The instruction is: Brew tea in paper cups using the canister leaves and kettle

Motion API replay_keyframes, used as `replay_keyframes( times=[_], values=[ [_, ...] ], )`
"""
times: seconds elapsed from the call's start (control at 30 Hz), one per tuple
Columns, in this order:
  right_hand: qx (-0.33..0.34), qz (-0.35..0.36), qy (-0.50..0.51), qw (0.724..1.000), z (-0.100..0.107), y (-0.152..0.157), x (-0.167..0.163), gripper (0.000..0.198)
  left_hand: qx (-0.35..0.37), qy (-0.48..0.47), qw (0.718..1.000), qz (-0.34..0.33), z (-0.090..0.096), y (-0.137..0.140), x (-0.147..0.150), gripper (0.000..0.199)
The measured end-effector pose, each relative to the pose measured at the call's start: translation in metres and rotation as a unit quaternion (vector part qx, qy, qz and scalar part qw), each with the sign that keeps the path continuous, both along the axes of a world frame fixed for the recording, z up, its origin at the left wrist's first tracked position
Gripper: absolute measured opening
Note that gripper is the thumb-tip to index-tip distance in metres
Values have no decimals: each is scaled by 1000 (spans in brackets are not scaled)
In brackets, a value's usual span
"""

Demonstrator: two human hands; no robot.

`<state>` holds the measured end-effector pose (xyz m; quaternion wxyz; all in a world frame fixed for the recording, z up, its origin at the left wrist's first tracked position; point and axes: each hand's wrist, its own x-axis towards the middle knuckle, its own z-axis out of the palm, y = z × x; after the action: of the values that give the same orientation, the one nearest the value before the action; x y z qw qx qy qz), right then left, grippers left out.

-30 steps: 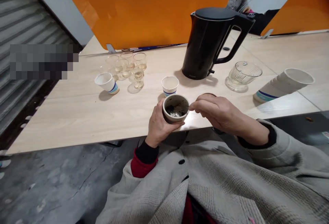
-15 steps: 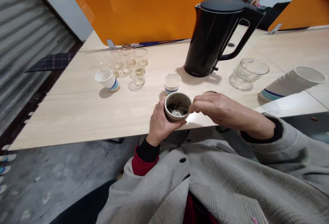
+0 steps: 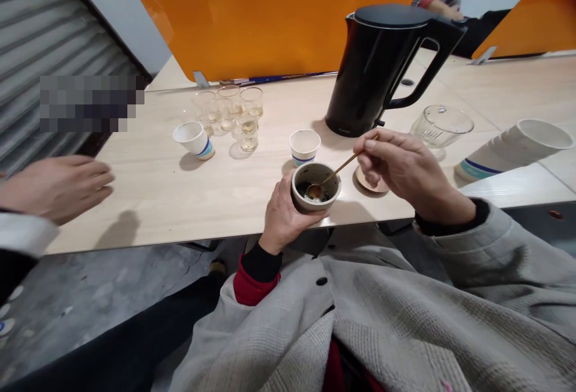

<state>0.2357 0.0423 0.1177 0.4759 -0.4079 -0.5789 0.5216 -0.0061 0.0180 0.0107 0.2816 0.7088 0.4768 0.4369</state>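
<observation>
My left hand (image 3: 288, 209) is wrapped round a grey-beige cup (image 3: 316, 203) at the table's front edge, with dark wet bits that look like tea leaves (image 3: 305, 190) in the bottom. Between thumb and fingers, my right hand (image 3: 398, 164) pinches the thin handle of a gold-coloured spoon (image 3: 342, 164). The spoon's bowl rests inside the cup, among the dark bits. Just behind the cup stands a white paper cup (image 3: 305, 144) with a blue band. A small round wooden disc (image 3: 369, 183) lies partly hidden beneath my right hand.
A black kettle (image 3: 373, 74) stands behind my right hand. Right of it are a ribbed glass pitcher (image 3: 443, 128) and a leaning stack of paper cups (image 3: 508, 149). Several small glasses with pale liquid (image 3: 248, 134) and a tilted paper cup (image 3: 194, 140) are left. Another person's hand (image 3: 63, 188) reaches in at far left.
My right hand has lifted and drawn slightly right, bringing the gold spoon into sight. The wooden disc shows more. Another person's hand has come in from the left.
</observation>
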Motion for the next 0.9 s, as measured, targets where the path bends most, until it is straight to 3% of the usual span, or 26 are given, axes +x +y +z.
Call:
replay_keyframes(
  times=[0.23, 0.37, 0.47, 0.53, 0.63, 0.73, 0.9],
  values=[
    [9, -113, 79, 990, 9, 7, 11, 21, -10, 1, 1000, 6, 0, 0, 0, 105],
    [80, -151, 98, 980, 6, 16, 8, 20, -9, 1, 1000, 4, 0, 0, 0, 103],
    [170, -186, 113, 961, -2, 22, -4, 19, -7, -1, 1000, 2, -1, 1, 0, 102],
    [228, -188, 84, 952, -12, 24, -13, 21, -5, -1, 1000, 0, -1, 1, 0, 102],
    [274, -133, -39, 952, -27, 28, -25, 26, -6, 3, 1000, 1, -1, 1, 0, 103],
    [286, -120, -83, 947, -33, 32, -31, 31, -4, 5, 1000, 3, -1, 1, -1, 105],
    [250, -179, -8, 952, -28, 32, -27, 30, -3, -6, 1000, -3, -3, 2, -1, 103]
  ],
)
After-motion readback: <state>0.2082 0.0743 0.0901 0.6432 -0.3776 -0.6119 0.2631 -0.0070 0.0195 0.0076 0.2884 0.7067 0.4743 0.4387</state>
